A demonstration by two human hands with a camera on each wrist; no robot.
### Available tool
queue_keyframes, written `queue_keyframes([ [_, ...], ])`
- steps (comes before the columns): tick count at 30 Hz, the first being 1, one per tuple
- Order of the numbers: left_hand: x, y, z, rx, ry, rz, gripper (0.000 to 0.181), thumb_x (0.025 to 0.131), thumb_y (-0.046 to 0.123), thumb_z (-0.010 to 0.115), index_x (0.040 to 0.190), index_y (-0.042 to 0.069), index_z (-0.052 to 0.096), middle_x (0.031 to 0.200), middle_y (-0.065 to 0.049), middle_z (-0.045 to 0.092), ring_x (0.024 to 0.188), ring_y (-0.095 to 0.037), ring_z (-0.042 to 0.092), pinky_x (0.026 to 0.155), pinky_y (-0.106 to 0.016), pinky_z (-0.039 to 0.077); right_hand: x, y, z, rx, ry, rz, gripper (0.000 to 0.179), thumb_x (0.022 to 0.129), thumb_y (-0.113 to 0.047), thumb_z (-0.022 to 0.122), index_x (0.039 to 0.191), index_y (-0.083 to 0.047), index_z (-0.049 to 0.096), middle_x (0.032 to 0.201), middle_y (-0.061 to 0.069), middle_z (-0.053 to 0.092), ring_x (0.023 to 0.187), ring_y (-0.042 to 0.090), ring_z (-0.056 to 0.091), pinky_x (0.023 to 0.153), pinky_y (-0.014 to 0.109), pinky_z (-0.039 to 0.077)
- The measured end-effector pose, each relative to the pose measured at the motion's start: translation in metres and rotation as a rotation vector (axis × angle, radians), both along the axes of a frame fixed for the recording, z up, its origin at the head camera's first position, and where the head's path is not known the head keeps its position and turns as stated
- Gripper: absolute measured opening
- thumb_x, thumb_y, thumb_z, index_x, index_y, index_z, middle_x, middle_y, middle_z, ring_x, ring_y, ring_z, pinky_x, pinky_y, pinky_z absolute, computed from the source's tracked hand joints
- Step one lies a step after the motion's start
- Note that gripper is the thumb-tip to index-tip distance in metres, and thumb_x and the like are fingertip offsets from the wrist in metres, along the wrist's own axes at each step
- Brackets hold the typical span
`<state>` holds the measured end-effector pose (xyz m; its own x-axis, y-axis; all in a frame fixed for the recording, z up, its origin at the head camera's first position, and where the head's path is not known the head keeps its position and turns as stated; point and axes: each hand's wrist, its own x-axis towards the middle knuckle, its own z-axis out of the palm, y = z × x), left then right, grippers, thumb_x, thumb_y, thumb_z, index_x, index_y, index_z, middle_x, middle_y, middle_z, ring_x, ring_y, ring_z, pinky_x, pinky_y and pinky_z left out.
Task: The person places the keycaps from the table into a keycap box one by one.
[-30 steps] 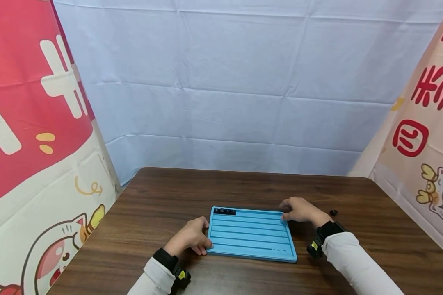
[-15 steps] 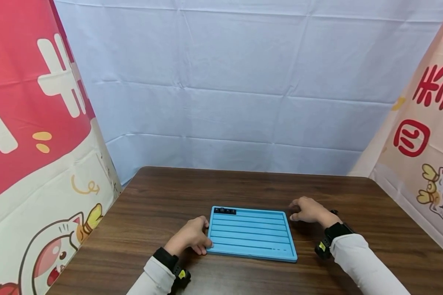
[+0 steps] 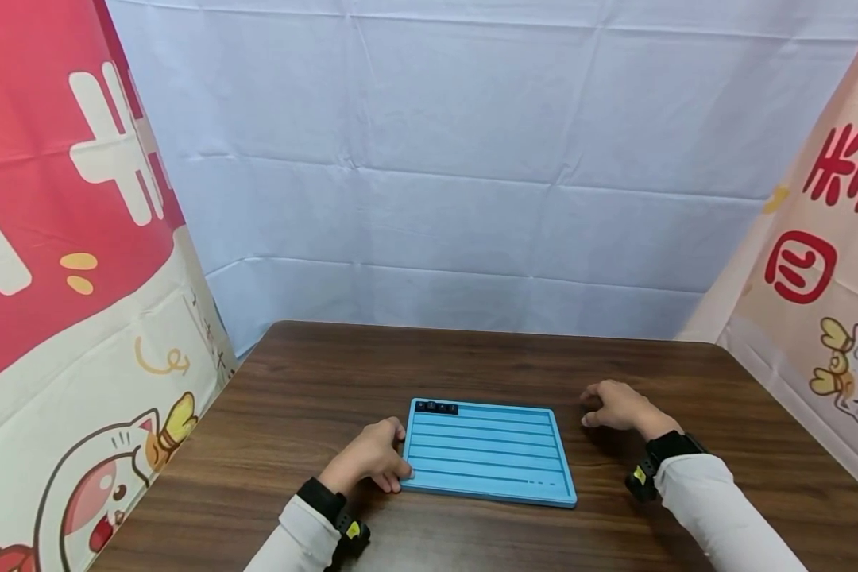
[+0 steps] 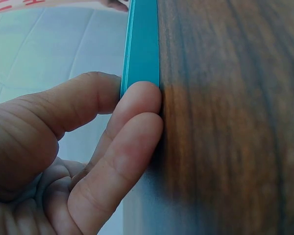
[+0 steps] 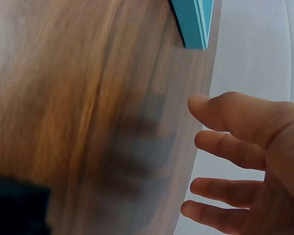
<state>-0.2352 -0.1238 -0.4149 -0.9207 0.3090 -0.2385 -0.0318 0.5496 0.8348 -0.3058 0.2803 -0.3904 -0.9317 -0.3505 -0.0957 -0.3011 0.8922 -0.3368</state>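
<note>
A flat light-blue tray [image 3: 486, 453] with long parallel grooves lies on the table. Several small black tiles [image 3: 436, 407] sit side by side in its top left corner. My left hand [image 3: 373, 457] holds the tray's left side, and in the left wrist view the thumb [image 4: 100, 90] is at its upper edge while two fingers [image 4: 137, 105] press its side wall. To the right of the tray, apart from it, is my right hand [image 3: 620, 407], holding nothing. The right wrist view has its fingers [image 5: 230, 191] spread, with the tray's corner [image 5: 191, 29] beyond them.
The dark wood-grain table [image 3: 343, 357] extends around the tray. Behind it hangs a pale blue cloth [image 3: 457, 159]. Printed cloths stand on the left [image 3: 100, 318] and right [image 3: 822, 262] sides. Each wrist wears a black strap with a small camera.
My right hand has let go of the tray's upper right corner and moved right, away from it. A small black piece on the right is now hidden behind that hand. The left hand stays put.
</note>
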Motion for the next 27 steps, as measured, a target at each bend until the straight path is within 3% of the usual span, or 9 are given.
queue_keyframes([
  [10,0.001,0.000,0.002,-0.006,-0.005,0.011,0.052,0.072,-0.007,0.074,0.113,-0.004,0.044,0.061,-0.017,0.060,0.046,-0.022,0.061,0.043,-0.033,0.053,-0.003,0.018,-0.002,0.063,0.000,-0.087,0.041,0.082,-0.019,0.071,0.115,0.003,0.060,0.118,0.033,0.049,0.103,0.051,0.047,0.071,0.062,0.042],
  [20,-0.001,0.001,0.003,-0.020,-0.018,0.016,0.051,0.073,-0.006,0.074,0.114,-0.003,0.044,0.061,-0.016,0.060,0.046,-0.021,0.061,0.044,-0.032,0.054,-0.002,0.032,-0.002,0.063,0.001,-0.119,0.044,0.082,-0.018,0.071,0.115,0.006,0.058,0.118,0.034,0.048,0.103,0.050,0.046,0.069,0.062,0.042],
  [27,0.001,0.001,0.001,-0.020,0.000,0.016,0.049,0.072,-0.007,0.074,0.112,-0.002,0.045,0.061,-0.017,0.060,0.046,-0.023,0.061,0.043,-0.033,0.054,-0.002,0.041,-0.001,0.077,-0.011,-0.141,0.044,0.082,-0.017,0.070,0.116,0.008,0.058,0.120,0.036,0.046,0.106,0.053,0.043,0.072,0.069,0.038],
])
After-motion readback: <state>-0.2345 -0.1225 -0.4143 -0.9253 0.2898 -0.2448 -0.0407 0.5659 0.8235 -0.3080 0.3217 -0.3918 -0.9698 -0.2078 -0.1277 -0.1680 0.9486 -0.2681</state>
